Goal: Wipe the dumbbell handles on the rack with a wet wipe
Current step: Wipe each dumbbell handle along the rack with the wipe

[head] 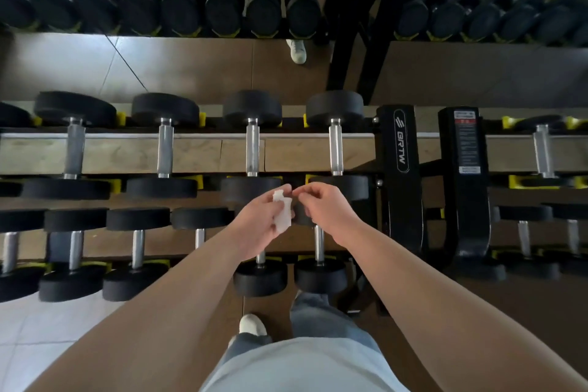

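Note:
My left hand (259,223) holds a small crumpled white wet wipe (282,212) above the rack. Close beside it, my right hand (323,208) has its fingers curled, the fingertips near the wipe's top edge; whether they touch it I cannot tell. Both hands hover over the near head of a dumbbell on the upper row. That dumbbell's silver handle (252,146) lies just beyond my hands. Another silver handle (335,146) lies to its right. On the lower row a thin handle (319,243) shows below my right wrist.
The black rack upright (401,149) with a logo stands right of my hands. Several more dumbbells (165,146) fill both rows to the left. A mirror behind reflects dumbbells (222,13) and a white shoe (296,51). My own shoe (252,325) is on the floor below.

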Tool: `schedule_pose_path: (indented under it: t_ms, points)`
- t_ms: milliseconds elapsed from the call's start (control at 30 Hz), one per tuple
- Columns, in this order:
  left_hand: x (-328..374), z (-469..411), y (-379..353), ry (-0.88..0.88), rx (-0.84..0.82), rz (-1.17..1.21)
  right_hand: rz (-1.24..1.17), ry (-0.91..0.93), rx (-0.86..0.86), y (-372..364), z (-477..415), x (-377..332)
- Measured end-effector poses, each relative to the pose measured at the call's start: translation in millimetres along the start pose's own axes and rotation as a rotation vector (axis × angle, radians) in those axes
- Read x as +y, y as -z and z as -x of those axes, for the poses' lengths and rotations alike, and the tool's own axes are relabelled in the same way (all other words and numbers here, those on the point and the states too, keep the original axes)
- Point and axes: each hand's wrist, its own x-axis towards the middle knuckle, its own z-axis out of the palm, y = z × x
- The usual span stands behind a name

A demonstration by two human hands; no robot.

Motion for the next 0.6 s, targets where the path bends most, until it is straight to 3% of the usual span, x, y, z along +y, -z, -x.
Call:
schedule_pose_path:
  t_ms: [167,400,600]
  points:
    - [-34,21,22,-0.057,0.071,-0.224,-0.081,-0.088,0.059,-33,42,26]
    - [-78,50,26,-0.070,0.005,-0.255,-0.148,-0.169,-0.028,-43,90,65]
    - [-108,56,15,0.019,-0.102,-0.086,-0.233,-0.232,-0.025,-26,105,100]
